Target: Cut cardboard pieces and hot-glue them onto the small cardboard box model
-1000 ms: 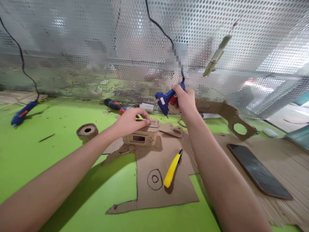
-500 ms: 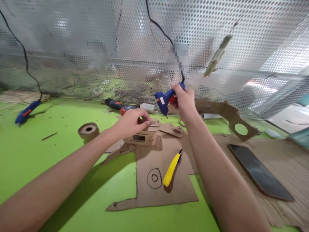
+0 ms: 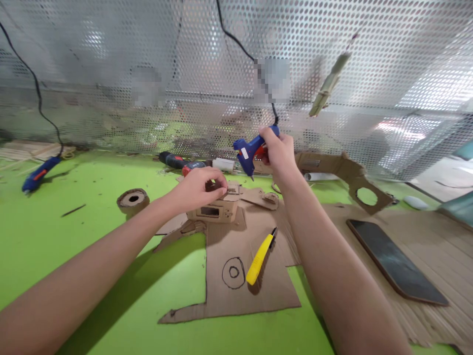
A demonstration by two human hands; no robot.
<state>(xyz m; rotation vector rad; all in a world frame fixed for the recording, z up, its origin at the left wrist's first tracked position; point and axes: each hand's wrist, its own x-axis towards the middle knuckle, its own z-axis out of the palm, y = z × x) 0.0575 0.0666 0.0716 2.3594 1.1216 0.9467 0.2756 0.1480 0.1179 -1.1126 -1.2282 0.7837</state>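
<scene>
My right hand (image 3: 279, 150) grips a blue hot glue gun (image 3: 247, 154) by its handle, nozzle pointing down. Its black cord rises along the mesh. The nozzle hangs in the air, behind and to the right of a small cardboard box (image 3: 218, 212) with a rectangular window in its front. Over the box's top, my left hand (image 3: 203, 186) is closed, thumb and forefinger together at the tips. What they pinch, if anything, is too small to make out. Small cardboard strips (image 3: 233, 189) lie on the box top beside these fingertips.
A yellow utility knife (image 3: 260, 259) lies on a cardboard sheet (image 3: 218, 305) with drawn circles. Around are a cardboard ring (image 3: 133, 198), a power drill (image 3: 177, 161), another glue gun (image 3: 40, 175), a dark phone (image 3: 397, 261) and a cut cardboard strip (image 3: 354, 182). Perforated metal mesh (image 3: 111, 59) stands behind.
The whole view has shifted slightly left. My left fingertips have moved a little off the small strips on the box top, which show more now. The glue gun stays in my right hand.
</scene>
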